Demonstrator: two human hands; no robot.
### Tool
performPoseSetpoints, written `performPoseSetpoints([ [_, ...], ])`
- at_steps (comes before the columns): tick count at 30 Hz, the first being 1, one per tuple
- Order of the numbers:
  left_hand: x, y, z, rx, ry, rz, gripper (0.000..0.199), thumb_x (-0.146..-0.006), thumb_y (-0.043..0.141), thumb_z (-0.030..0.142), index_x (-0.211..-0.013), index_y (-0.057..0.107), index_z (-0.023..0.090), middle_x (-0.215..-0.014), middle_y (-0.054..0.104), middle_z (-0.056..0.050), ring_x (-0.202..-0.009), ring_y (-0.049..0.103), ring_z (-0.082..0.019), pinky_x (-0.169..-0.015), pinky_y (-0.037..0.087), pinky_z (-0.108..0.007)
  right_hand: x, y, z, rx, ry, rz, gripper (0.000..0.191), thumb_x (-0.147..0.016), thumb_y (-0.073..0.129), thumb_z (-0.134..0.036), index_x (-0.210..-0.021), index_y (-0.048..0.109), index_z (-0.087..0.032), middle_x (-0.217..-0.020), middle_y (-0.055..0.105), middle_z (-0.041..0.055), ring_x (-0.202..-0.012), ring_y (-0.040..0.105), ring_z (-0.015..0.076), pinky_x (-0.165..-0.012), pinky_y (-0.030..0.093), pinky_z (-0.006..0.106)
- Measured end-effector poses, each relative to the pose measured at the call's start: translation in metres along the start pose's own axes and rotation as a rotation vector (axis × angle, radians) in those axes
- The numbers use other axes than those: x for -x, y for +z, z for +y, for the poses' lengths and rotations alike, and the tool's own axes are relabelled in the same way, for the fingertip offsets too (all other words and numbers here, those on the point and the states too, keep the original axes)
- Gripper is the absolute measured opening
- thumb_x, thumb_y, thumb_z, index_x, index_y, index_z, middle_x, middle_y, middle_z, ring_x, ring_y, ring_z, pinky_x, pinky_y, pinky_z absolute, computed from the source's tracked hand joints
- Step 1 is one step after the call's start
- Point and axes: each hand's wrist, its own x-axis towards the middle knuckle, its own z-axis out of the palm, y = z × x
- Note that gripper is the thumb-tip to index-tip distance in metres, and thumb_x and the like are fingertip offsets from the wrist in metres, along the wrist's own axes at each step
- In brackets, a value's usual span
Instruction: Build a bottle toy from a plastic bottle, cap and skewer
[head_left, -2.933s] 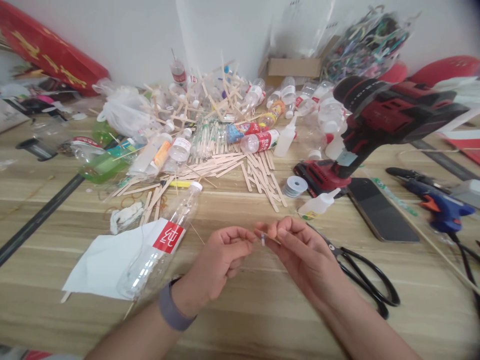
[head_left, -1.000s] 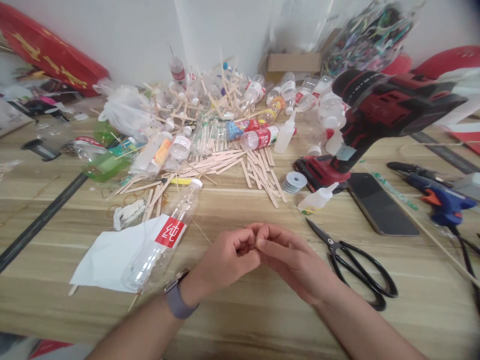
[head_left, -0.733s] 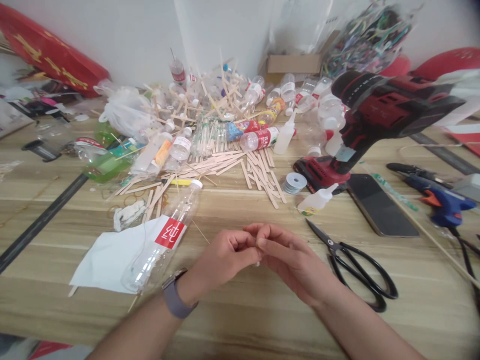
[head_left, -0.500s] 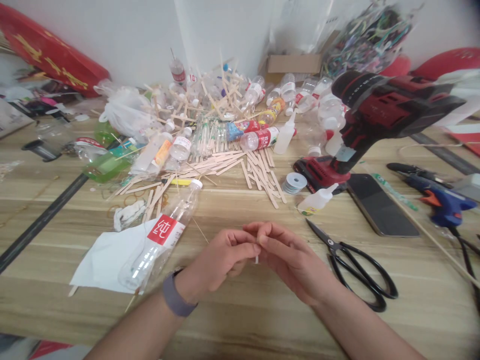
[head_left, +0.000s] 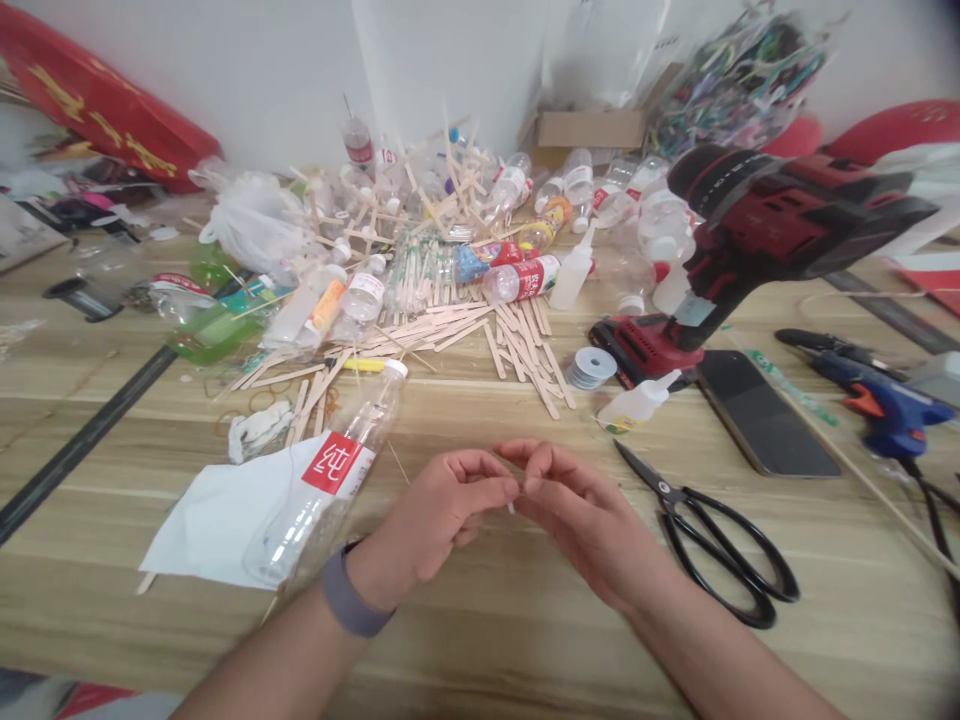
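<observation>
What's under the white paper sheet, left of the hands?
The end of a flat wooden stick pokes out at the lower-left corner of the sheet, over the tabletop. The rest is covered: the stick's full length and anything else there can't be seen.

Small white pc point(head_left: 511, 508), mostly hidden, at L fingers point(head_left: 504, 489)

2 hands point(head_left: 454, 510) point(head_left: 592, 515), 1 drill point(head_left: 780, 215), 1 ph. point(head_left: 766, 412), 1 glue gun point(head_left: 889, 405), 1 pr. scissors point(head_left: 670, 494), 2 squeeze btls. point(head_left: 571, 278) point(head_left: 634, 405).
</observation>
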Motion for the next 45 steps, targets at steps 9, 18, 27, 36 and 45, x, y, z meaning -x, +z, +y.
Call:
performPoseSetpoints([
  [9,0.004,-0.001,-0.002,-0.718,0.388,0.157,0.013,-0.086,0.050,0.025,-0.077,0.057,0.018,-0.055,0.044,0.007,-0.051,0.039,-0.009,-0.051,0.027,-0.022,-0.005,0.001,0.010,0.125,-0.041,0.053,0.030,-0.074,0.071,-0.049,-0.081,0.060,-0.022,-0.079,0.058,-0.0004,-0.072,0.053,0.0150,-0.069,0.045,0.030],
  [18,0.008,0.003,-0.009,-1.119,0.557,0.306,0.018,-0.090,0.044,0.022,-0.077,0.055,0.020,-0.062,0.055,0.003,-0.056,0.049,-0.011,-0.055,0.031,-0.024,-0.004,0.003,0.010,0.190,-0.126,0.076,0.030,-0.072,0.075,-0.042,-0.083,0.056,-0.022,-0.080,0.061,0.0002,-0.076,0.058,0.0160,-0.071,0.047,0.030],
  [27,0.007,0.001,-0.012,-1.081,0.595,0.290,0.017,-0.094,0.043,0.025,-0.084,0.057,0.021,-0.072,0.065,0.002,-0.062,0.056,-0.012,-0.059,0.037,-0.024,-0.004,0.000,0.007,0.179,-0.139,0.101,0.032,-0.072,0.075,-0.037,-0.090,0.054,-0.023,-0.081,0.064,0.0002,-0.077,0.061,0.0165,-0.072,0.049,0.031],
  [36,0.008,0.001,-0.012,-1.051,0.642,0.275,0.015,-0.094,0.045,0.025,-0.093,0.060,0.020,-0.082,0.070,0.000,-0.072,0.062,-0.014,-0.065,0.041,-0.024,-0.002,-0.001,0.009,0.401,-0.294,0.148,0.021,-0.077,0.068,-0.034,-0.090,0.053,-0.023,-0.082,0.059,0.0031,-0.077,0.060,0.0191,-0.064,0.049,0.032],
  [45,0.009,-0.007,0.005,-0.903,0.622,0.534,0.019,-0.094,0.044,0.030,-0.089,0.058,0.019,-0.072,0.064,0.003,-0.065,0.057,-0.012,-0.062,0.041,-0.022,0.004,-0.009,-0.010,0.291,-0.284,-0.030,0.018,-0.083,0.063,-0.029,-0.099,0.055,-0.025,-0.081,0.058,-0.0003,-0.077,0.061,0.0169,-0.075,0.049,0.033],
])
